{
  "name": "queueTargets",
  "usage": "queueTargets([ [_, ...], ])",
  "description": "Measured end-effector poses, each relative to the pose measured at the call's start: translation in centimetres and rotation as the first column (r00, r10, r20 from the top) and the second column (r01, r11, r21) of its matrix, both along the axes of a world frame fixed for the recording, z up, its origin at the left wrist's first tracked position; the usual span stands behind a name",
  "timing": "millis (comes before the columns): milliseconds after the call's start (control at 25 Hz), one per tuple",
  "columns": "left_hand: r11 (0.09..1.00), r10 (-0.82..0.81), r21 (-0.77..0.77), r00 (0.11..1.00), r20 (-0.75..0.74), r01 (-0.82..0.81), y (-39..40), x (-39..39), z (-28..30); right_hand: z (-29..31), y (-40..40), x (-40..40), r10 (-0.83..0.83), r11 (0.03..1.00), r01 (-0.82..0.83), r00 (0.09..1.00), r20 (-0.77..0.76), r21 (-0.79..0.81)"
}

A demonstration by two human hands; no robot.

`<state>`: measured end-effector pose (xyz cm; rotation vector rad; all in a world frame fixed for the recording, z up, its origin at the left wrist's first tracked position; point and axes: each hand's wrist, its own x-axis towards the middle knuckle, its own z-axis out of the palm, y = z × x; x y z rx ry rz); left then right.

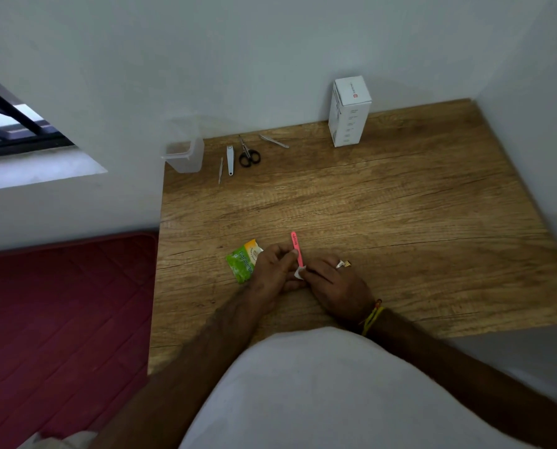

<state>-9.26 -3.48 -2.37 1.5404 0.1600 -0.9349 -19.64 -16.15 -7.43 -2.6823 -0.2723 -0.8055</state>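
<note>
My left hand holds a pink nail file between thumb and fingers, its far end pointing away from me over the wooden table. My right hand, with rings on one finger, pinches a small white wipe against the near end of the file. A green and yellow sachet lies on the table just left of my left hand, partly hidden by it.
At the back of the table lie a thin metal tool, nail clippers, black-handled scissors and tweezers. A clear plastic container stands at the back left corner, a white box by the wall. A red mat lies left.
</note>
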Motion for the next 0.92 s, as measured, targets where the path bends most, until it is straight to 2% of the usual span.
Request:
queueTargets([
  [160, 0.999, -0.015, 0.044, 0.999, 0.036, 0.014, -0.1, 0.0, -0.2, -0.1, 0.0, -0.3, 0.009, 1.0, -0.009, 1.0, -0.003, -0.008],
  [720, 0.999, 0.021, 0.029, 0.999, 0.044, -0.022, -0.4, -0.1, 0.7, 0.7, -0.1, -0.8, 0.046, 0.999, -0.046, 0.998, -0.032, 0.017],
  [800, 0.999, 0.032, 0.006, 0.999, 0.005, -0.032, -0.3, -0.1, 0.7, 1.1, -0.1, -1.1, 0.022, 0.986, -0.013, 0.998, -0.056, 0.163],
  [840, 0.999, 0.04, -0.021, 0.999, -0.032, -0.04, -0.3, -0.1, 0.8, 1.4, -0.1, -1.2, -0.04, 0.96, 0.058, 0.997, -0.071, 0.273],
  [920, 0.994, 0.044, -0.098, 0.994, -0.1, -0.054, -0.2, -0.1, 1.2, 2.2, -0.2, -0.7, -0.203, 0.84, 0.236, 0.972, -0.12, 0.488],
])
